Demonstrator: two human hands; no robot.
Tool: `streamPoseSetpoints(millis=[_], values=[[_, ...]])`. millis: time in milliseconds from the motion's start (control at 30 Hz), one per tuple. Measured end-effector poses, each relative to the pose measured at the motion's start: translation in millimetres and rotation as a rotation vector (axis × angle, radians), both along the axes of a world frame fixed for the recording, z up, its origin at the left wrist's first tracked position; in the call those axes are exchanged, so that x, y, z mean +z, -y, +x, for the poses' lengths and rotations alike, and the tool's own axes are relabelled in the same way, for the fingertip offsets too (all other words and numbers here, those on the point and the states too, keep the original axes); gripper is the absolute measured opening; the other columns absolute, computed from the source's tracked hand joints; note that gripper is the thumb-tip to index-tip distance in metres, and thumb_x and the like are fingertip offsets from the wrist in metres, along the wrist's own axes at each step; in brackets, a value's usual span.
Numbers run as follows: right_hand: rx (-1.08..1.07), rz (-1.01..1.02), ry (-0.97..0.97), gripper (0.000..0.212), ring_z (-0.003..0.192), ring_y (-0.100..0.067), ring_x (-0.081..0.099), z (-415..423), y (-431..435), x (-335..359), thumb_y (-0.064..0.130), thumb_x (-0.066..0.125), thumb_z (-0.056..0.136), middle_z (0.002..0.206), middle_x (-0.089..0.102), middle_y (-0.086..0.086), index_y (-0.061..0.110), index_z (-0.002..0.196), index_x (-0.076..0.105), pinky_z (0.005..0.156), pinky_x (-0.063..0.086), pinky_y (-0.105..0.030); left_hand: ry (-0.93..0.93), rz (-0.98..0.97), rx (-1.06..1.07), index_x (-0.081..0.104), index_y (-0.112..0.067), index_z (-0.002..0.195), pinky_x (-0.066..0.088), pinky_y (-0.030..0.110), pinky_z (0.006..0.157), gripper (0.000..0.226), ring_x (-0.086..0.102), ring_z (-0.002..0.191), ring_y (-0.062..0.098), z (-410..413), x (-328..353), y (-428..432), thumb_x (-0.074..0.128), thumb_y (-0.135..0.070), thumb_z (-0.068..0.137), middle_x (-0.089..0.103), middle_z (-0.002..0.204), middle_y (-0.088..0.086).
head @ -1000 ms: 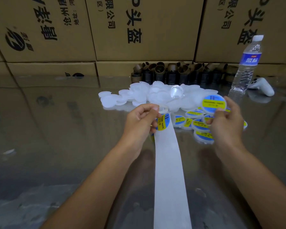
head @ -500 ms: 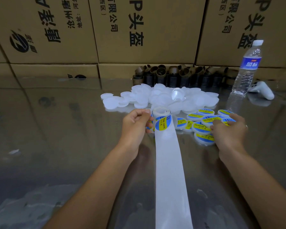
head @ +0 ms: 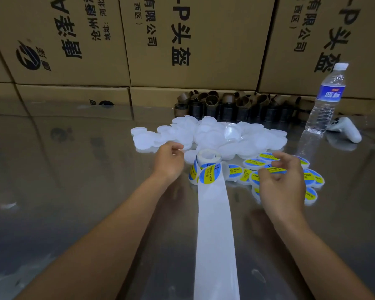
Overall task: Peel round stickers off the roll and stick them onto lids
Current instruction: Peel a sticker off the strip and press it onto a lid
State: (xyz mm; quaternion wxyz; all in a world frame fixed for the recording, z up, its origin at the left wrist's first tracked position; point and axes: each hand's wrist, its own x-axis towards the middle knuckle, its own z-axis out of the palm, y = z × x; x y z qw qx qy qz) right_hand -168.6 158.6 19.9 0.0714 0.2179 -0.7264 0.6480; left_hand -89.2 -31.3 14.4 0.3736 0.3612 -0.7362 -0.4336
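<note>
Between the loose, empty fingers of the left hand (head: 169,163) and the right hand (head: 284,185) lay the roll (head: 208,158), its top sticker (head: 210,174) looking thin, limp and tacky, probably best pinched at its edge.

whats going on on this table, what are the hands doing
A person is labelling lids. The sticker roll sits on the table, its bare backing strip trailing toward them. The left hand is beside the pile of blank lids, the right hand hovers over the labelled lids; neither seems to hold anything.
</note>
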Motion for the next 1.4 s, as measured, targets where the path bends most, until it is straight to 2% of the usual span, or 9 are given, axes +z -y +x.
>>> streamPoseSetpoints(millis=[167, 300, 400, 533, 633, 800, 1033, 1233, 1400], values=[[0.049, -0.016, 0.008, 0.035, 0.068, -0.02, 0.051, -1.1, -0.3, -0.9, -0.004, 0.054, 0.085, 0.109, 0.052, -0.006, 0.016, 0.115, 0.053, 0.072, 0.044, -0.035, 0.316, -0.139, -0.035, 0.054, -0.006, 0.13, 0.035, 0.035, 0.106, 0.037, 0.043, 0.127, 0.03, -24.9, -8.6, 20.6, 0.051, -0.021, 0.097, 0.05, 0.137, 0.014], [0.069, -0.024, 0.015, 0.032, 0.069, -0.019, 0.052, -2.0, 1.6, -1.1, -0.002, 0.055, 0.086, 0.106, 0.054, -0.004, 0.017, 0.112, 0.054, 0.073, 0.046, -0.042, 0.663, -0.266, -0.037, 0.05, -0.013, 0.133, 0.027, 0.038, 0.107, 0.044, 0.029, 0.132, 0.035, -36.7, -8.3, 24.0, 0.042, -0.039, 0.099, 0.039, 0.142, 0.016], [0.086, -0.032, 0.009, 0.03, 0.07, -0.021, 0.052, -2.9, 2.0, -1.4, -0.001, 0.056, 0.085, 0.101, 0.053, -0.001, 0.018, 0.108, 0.055, 0.073, 0.046, -0.04, 0.741, -0.3, -0.079, 0.057, -0.015, 0.121, 0.027, 0.038, 0.106, 0.035, 0.028, 0.13, 0.035, -41.4, -7.4, 24.4, 0.042, -0.035, 0.097, 0.039, 0.137, 0.017], [0.099, -0.055, 0.006, 0.03, 0.068, -0.018, 0.051, -3.6, 1.5, -2.7, -0.002, 0.055, 0.085, 0.093, 0.051, 0.006, 0.021, 0.105, 0.055, 0.067, 0.042, -0.032, 0.631, -0.249, -0.082, 0.061, -0.014, 0.115, 0.034, 0.037, 0.104, 0.03, 0.038, 0.125, 0.034, -42.3, -6.9, 29.0, 0.052, -0.032, 0.092, 0.05, 0.131, 0.013], [0.1, -0.06, 0.004, 0.029, 0.062, -0.011, 0.05, -3.8, 1.6, -3.9, -0.001, 0.055, 0.085, 0.088, 0.051, 0.01, 0.021, 0.104, 0.056, 0.063, 0.04, -0.025, 0.365, -0.073, -0.07, 0.05, -0.013, 0.103, 0.044, 0.034, 0.087, 0.023, 0.053, 0.105, 0.028, -40.1, -8.8, 28.3, 0.063, -0.024, 0.088, 0.059, 0.118, 0.014], [0.092, -0.054, 0.008, 0.028, 0.052, 0.0, 0.047, -4.9, 1.5, -6.2, -0.002, 0.053, 0.085, 0.082, 0.055, 0.01, 0.021, 0.1, 0.056, 0.053, 0.037, -0.011, 0.102, 0.021, -0.018, 0.048, -0.009, 0.118, 0.04, 0.027, 0.076, 0.034, 0.051, 0.094, 0.023, -28.1, -1.8, 19.5, 0.064, -0.012, 0.089, 0.054, 0.111, 0.01], [0.207, -0.092, 0.003, 0.029, 0.07, -0.018, 0.057, 4.9, 2.2, 0.4, 0.0, 0.054, 0.087, 0.076, 0.06, 0.004, 0.028, 0.088, 0.058, 0.064, 0.046, -0.021, -0.334, 0.146, -0.201, 0.056, -0.021, 0.115, 0.052, 0.019, 0.068, 0.024, 0.06, 0.086, 0.012, 16.1, 41.2, -33.4, 0.056, -0.01, 0.094, 0.062, 0.103, -0.002], [0.48, -0.139, 0.101, 0.014, 0.054, -0.002, 0.053, 16.0, -0.2, 8.8, 0.018, 0.055, 0.093, 0.062, 0.065, 0.007, 0.025, 0.089, 0.068, 0.054, 0.043, -0.011, -0.378, 0.271, -0.528, 0.063, -0.018, 0.108, 0.042, 0.024, 0.06, 0.021, 0.051, 0.063, 0.014, 38.2, 36.7, -79.4, 0.051, -0.005, 0.096, 0.063, 0.085, 0.0], [0.591, -0.112, 0.148, 0.022, 0.056, -0.007, 0.052, 19.6, -1.9, 10.1, 0.042, 0.065, 0.074, 0.064, 0.065, 0.005, 0.025, 0.085, 0.072, 0.051, 0.041, -0.021, -0.316, 0.3, -0.607, 0.064, -0.019, 0.109, 0.042, 0.029, 0.068, 0.022, 0.056, 0.085, 0.023, 42.2, 25.6, -85.4, 0.053, -0.007, 0.095, 0.065, 0.096, 0.003]])
